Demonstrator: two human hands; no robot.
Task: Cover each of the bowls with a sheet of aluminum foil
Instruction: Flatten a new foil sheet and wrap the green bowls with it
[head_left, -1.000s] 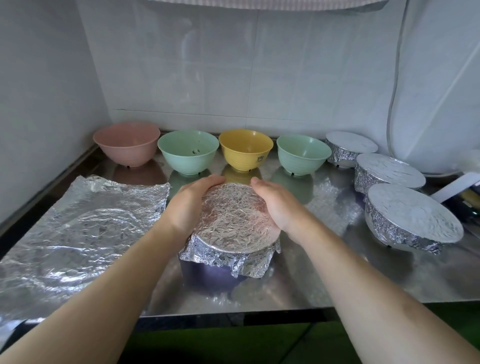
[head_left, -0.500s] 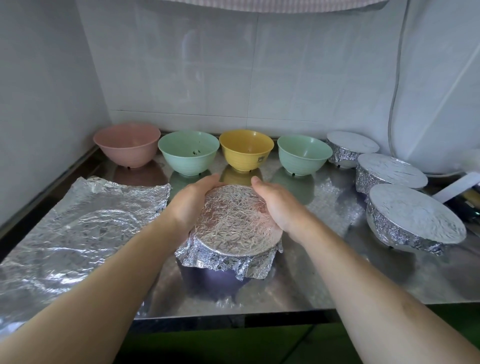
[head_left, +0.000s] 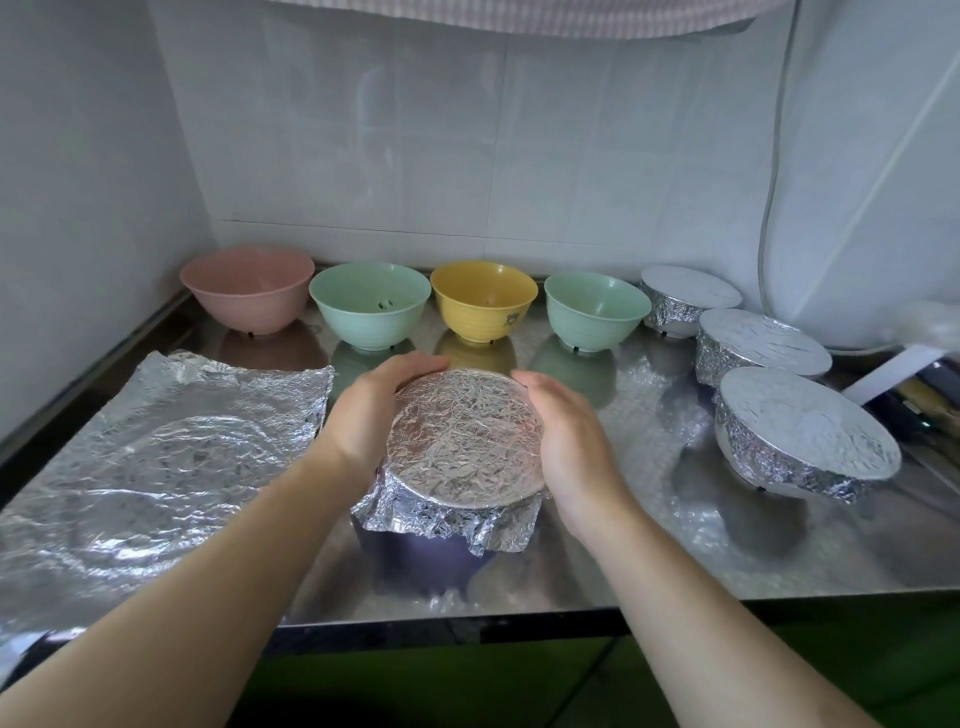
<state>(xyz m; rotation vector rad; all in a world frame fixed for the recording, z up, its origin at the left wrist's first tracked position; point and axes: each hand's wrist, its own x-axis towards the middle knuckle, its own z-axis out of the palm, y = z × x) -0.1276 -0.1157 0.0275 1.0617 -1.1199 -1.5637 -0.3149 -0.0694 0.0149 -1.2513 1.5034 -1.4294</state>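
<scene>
1. Head view, centre: a dark purple bowl (head_left: 415, 558) stands near the front edge of the shiny steel table (head_left: 649, 561), placed close to the person so both hands reach round it.
2. A crinkled sheet of aluminium foil (head_left: 467, 439) lies stretched flat over its rim, with a loose skirt hanging down the near side, which appears not yet pressed in.
3. The left hand (head_left: 371, 410) cups the bowl's left rim, fingers curled over the far edge, gripping the foil against the bowl.
4. The right hand (head_left: 563, 431) mirrors it on the right rim, fingers curved round the foil, likely so both sides fold down evenly.
5. Left of the bowl, a spare flat sheet of wrinkled foil (head_left: 156, 462) lies on the table, seemingly kept ready for the next bowl.
6. Along the back wall stand four uncovered bowls in a row: a pink bowl (head_left: 247, 296), a mint green bowl (head_left: 370, 304), a yellow bowl (head_left: 483, 300) and a second green bowl (head_left: 596, 310).
7. At the right, three foil-covered bowls (head_left: 761, 345) sit grouped apart, apparently finished.
</scene>
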